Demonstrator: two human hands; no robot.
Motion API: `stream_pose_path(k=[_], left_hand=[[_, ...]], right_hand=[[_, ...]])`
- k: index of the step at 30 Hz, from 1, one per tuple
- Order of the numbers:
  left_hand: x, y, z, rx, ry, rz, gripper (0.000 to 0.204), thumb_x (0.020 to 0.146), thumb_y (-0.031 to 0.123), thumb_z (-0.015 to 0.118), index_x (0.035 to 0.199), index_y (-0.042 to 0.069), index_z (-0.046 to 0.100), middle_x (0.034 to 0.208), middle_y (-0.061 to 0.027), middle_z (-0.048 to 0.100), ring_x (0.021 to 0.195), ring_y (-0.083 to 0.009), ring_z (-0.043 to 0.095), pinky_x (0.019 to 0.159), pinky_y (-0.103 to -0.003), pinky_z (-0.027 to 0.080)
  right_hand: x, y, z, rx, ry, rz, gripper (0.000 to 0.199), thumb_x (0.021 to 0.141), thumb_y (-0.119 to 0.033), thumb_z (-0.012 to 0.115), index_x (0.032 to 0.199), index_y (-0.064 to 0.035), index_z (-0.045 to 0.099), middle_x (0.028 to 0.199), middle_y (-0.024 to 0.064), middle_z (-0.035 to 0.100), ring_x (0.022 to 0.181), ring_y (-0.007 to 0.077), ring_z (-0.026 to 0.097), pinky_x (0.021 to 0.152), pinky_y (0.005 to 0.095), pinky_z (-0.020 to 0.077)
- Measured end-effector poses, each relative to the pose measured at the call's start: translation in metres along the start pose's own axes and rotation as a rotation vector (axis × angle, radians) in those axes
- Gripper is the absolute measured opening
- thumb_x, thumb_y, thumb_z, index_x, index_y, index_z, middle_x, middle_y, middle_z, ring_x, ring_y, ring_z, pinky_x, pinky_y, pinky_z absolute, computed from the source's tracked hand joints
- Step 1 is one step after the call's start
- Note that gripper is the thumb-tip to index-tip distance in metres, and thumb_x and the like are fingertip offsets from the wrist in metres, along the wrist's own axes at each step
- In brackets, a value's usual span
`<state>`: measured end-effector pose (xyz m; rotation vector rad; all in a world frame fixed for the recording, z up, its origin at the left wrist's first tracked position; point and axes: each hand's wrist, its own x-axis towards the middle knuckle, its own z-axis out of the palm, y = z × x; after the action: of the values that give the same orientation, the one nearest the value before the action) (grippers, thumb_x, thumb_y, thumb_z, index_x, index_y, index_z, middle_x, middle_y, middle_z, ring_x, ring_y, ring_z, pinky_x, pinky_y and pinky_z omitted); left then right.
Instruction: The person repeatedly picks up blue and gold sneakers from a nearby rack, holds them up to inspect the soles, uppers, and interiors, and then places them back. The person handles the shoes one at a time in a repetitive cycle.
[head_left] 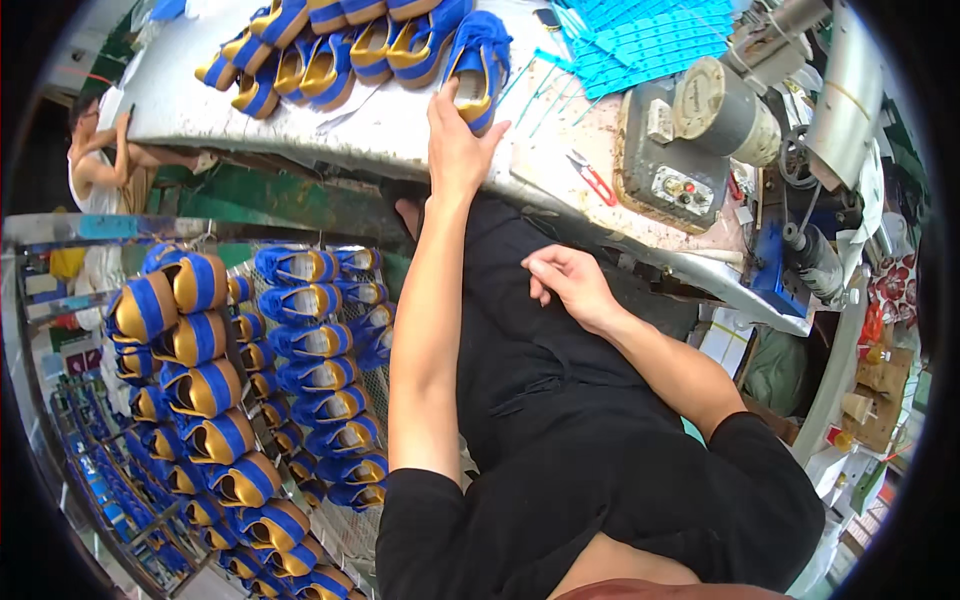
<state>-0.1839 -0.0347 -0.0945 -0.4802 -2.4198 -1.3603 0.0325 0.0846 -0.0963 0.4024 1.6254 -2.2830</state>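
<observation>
Workbench status: your left hand lies fingers-spread against the nearest blue-and-yellow shoe, ungripped, its row stretching beyond your fingertips, while your right hand rests loosely curled, empty.

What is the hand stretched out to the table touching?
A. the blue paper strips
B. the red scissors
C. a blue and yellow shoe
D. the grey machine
C: the left hand reaches onto the table and its fingers rest on the blue and yellow shoe at the end of the row, apart from the red scissors.
</observation>
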Motion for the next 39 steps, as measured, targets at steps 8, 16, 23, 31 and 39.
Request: stream_pose_path(k=[8, 16, 23, 31, 39], left_hand=[[-0.062, 0.074, -0.059, -1.250, -0.054, -0.682, 0.056, 0.097, 0.048, 0.049, 0.132, 0.004, 0.048, 0.123, -0.0143, 0.059, 0.108, -0.0280, 0.063, 0.092, -0.051, 0.052], [-0.183, 0.117, -0.088, -1.200, -0.314, -0.608, 0.072, 0.071, 0.028, 0.087, 0.122, 0.008, 0.041, 0.120, -0.0131, 0.056, 0.111, -0.0232, 0.059, 0.095, -0.035, 0.049], [-0.173, 0.161, -0.052, -1.143, -0.567, -0.562, 0.086, 0.073, 0.037, 0.088, 0.133, 0.002, 0.038, 0.125, -0.0117, 0.055, 0.114, -0.0186, 0.057, 0.099, -0.033, 0.046], [-0.130, 0.214, -0.022, -1.170, -0.656, -0.539, 0.093, 0.074, 0.049, 0.084, 0.136, -0.004, 0.039, 0.122, -0.0147, 0.060, 0.111, -0.0200, 0.061, 0.098, -0.034, 0.048], [-0.106, 0.239, 0.003, -1.173, -0.679, -0.494, 0.094, 0.074, 0.056, 0.081, 0.134, -0.005, 0.042, 0.120, -0.0135, 0.061, 0.109, -0.0188, 0.062, 0.096, -0.033, 0.049]], right_hand=[[-0.070, -0.004, -0.078, 0.100, 0.094, 0.015, 0.018, 0.098, -0.015, 0.061, 0.108, 0.0003, 0.064, 0.074, 0.0052, 0.064, 0.061, 0.0088, 0.057, 0.055, 0.0215, 0.0461], [-0.091, -0.041, -0.128, 0.142, 0.046, -0.356, 0.091, 0.082, -0.051, 0.076, 0.144, -0.0016, 0.032, 0.091, 0.0088, 0.062, 0.072, 0.0134, 0.059, 0.058, 0.0243, 0.0474], [-0.124, -0.061, -0.162, 0.204, 0.486, -0.451, 0.084, 0.072, -0.055, 0.080, 0.128, 0.0000, 0.052, 0.115, 0.0026, 0.063, 0.103, 0.0126, 0.061, 0.091, 0.0298, 0.0495], [-0.144, -0.114, -0.186, 0.108, 0.661, -0.663, 0.068, 0.079, -0.067, 0.066, 0.104, -0.0041, 0.057, 0.075, 0.0012, 0.061, 0.053, 0.0088, 0.055, 0.043, 0.0222, 0.0373], [-0.156, -0.140, -0.208, 0.041, 0.690, -0.754, 0.064, 0.086, -0.065, 0.061, 0.102, -0.0025, 0.059, 0.074, 0.0028, 0.061, 0.052, 0.0087, 0.054, 0.041, 0.0212, 0.0374]])
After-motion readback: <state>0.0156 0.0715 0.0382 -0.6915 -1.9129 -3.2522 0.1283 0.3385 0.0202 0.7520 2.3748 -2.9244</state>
